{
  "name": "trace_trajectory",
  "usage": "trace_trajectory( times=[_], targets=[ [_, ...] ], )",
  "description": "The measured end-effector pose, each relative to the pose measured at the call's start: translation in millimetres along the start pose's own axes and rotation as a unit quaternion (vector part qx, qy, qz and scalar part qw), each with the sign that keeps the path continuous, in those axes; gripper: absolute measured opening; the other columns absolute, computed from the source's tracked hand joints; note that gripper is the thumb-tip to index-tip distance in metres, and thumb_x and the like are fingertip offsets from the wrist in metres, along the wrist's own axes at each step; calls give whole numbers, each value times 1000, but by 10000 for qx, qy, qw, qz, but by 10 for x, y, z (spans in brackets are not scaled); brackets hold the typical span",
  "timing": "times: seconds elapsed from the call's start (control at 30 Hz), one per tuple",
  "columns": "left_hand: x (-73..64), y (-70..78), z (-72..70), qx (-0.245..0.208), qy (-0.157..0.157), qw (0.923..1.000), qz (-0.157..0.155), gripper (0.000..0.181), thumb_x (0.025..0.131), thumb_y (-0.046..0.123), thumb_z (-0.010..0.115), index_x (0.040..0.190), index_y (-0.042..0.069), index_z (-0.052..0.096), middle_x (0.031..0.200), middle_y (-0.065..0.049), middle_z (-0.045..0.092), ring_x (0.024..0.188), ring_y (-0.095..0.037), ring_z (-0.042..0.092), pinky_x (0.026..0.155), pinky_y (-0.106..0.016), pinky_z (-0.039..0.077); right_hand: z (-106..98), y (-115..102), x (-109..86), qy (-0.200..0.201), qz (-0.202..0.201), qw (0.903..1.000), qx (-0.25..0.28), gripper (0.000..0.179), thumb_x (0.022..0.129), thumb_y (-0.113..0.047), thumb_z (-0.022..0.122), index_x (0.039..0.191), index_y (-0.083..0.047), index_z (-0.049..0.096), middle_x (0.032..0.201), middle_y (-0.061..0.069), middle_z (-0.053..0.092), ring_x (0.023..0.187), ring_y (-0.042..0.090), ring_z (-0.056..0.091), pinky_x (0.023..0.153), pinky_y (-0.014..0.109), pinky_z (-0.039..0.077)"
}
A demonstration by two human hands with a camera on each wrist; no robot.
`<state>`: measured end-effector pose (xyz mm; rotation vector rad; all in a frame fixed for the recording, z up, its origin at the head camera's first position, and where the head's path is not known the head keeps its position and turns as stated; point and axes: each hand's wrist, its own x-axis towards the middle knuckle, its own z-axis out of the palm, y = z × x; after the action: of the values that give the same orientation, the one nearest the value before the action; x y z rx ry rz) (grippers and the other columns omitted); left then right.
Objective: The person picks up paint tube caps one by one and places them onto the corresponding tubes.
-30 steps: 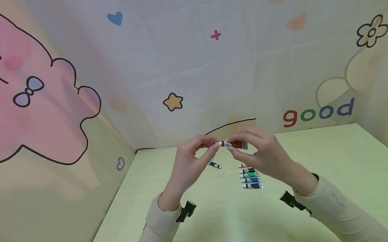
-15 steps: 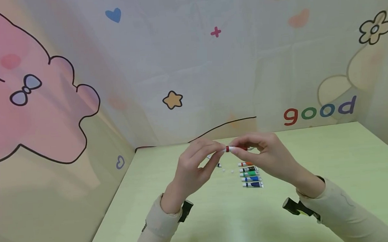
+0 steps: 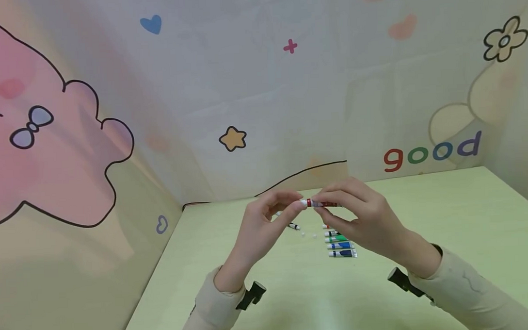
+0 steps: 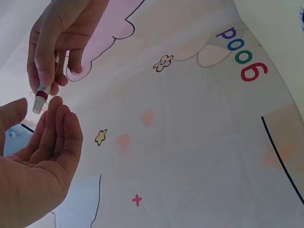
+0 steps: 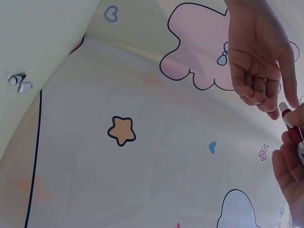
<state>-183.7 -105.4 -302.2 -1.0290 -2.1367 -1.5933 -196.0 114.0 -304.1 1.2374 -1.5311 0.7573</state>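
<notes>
A small paint tube [image 3: 309, 202] with a red band and a white capped end lies level between both hands above the table. My right hand [image 3: 371, 222] pinches its red body between thumb and fingers. Around the white end, my left hand [image 3: 259, 230] has thumb and fingers spread. The left wrist view shows the white tip [image 4: 37, 105] standing in the gap between the left thumb and fingers, apparently untouched. Below the right hand several paint tubes [image 3: 342, 253] lie in a row, the upper ones partly covered by it. Another dark-banded tube [image 3: 294, 226] lies beyond the left hand.
Two small white pieces [image 3: 315, 236] lie on the pale green table [image 3: 295, 300], left of the row. A printed cloth [image 3: 261, 97] hangs as a wall behind and at the sides of the table.
The left fingers closed around the white end half a second ago and have now spread apart from it. The right hand keeps its pinch, with the tube slightly lower than a second ago.
</notes>
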Motion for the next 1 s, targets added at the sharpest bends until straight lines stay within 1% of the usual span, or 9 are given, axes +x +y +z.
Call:
trace_trajectory(
  times=[0.13, 0.27, 0.37, 0.47, 0.57, 0.73, 0.8, 0.9, 1.0],
  targets=[
    [10, 29, 22, -436, -144, 9981, -422, 16, 99, 19, 67, 109, 6, 71, 100, -6, 73, 94, -22, 70, 88, -38, 56, 16, -18, 6, 22, -152, 9997, -209, 26, 102, -21, 61, 95, 0, 74, 94, 6, 69, 83, 20, 64, 72, 23, 53],
    [9, 49, 69, -416, -31, 9980, -484, 16, 99, 18, 67, 107, 5, 71, 99, -5, 73, 93, -21, 70, 87, -40, 56, 21, -25, -8, -45, -121, 9993, -342, 29, 103, -23, 60, 96, 0, 74, 95, 6, 70, 84, 20, 65, 73, 25, 54],
    [-3, 46, 102, -52, 101, 9998, -175, 14, 98, 16, 68, 107, 6, 72, 99, -2, 73, 90, -17, 69, 86, -39, 56, 15, -31, -22, -108, 9, 9995, -301, 30, 103, -25, 60, 98, 0, 74, 96, 6, 71, 84, 20, 66, 75, 23, 55],
    [-11, 24, 115, 584, 166, 9964, 584, 13, 97, 12, 69, 108, 6, 71, 99, -2, 73, 88, -13, 68, 83, -33, 56, 0, -36, -42, -147, 252, 9996, 3, 31, 102, -27, 61, 99, 0, 75, 97, 7, 72, 84, 18, 66, 76, 20, 55],
    [-7, 12, 105, 1292, 139, 9776, 1656, 15, 94, 6, 71, 109, 4, 70, 100, -4, 73, 90, -13, 69, 79, -27, 56, -22, -41, -60, -150, 570, 9968, 532, 30, 101, -29, 64, 101, -1, 75, 96, 6, 72, 82, 14, 63, 75, 16, 52],
    [18, 34, 69, 2096, 66, 9276, 3091, 14, 96, 7, 69, 108, 1, 68, 97, -6, 71, 86, -16, 66, 76, -20, 53, -80, -52, -65, -314, 1005, 9834, 1477, 20, 98, -23, 69, 104, -5, 75, 89, 1, 72, 76, 6, 59, 69, 16, 48],
    [24, 47, 58, 2353, 27, 9081, 3463, 12, 98, 9, 67, 107, 1, 68, 95, -6, 71, 84, -16, 65, 77, -19, 53, -117, -65, -64, -504, 1268, 9741, 1805, 13, 95, -12, 71, 105, -6, 76, 90, -1, 73, 76, 6, 61, 69, 17, 50],
    [22, 61, 49, 2666, -82, 8838, 3844, 12, 98, 10, 66, 107, 1, 67, 95, -7, 71, 85, -18, 66, 81, -20, 54, -173, -99, -58, -877, 1906, 9513, 2258, 21, 90, 3, 72, 106, -8, 77, 94, 0, 76, 79, 8, 68, 71, 20, 54],
    [5, 62, 50, 2833, -172, 8735, 3956, 13, 98, 9, 67, 107, 0, 67, 96, -7, 72, 88, -19, 67, 84, -21, 54, -209, -126, -53, -1137, 2471, 9290, 2507, 29, 87, 11, 71, 106, -9, 77, 96, 0, 76, 84, 12, 72, 73, 26, 57]
  ],
)
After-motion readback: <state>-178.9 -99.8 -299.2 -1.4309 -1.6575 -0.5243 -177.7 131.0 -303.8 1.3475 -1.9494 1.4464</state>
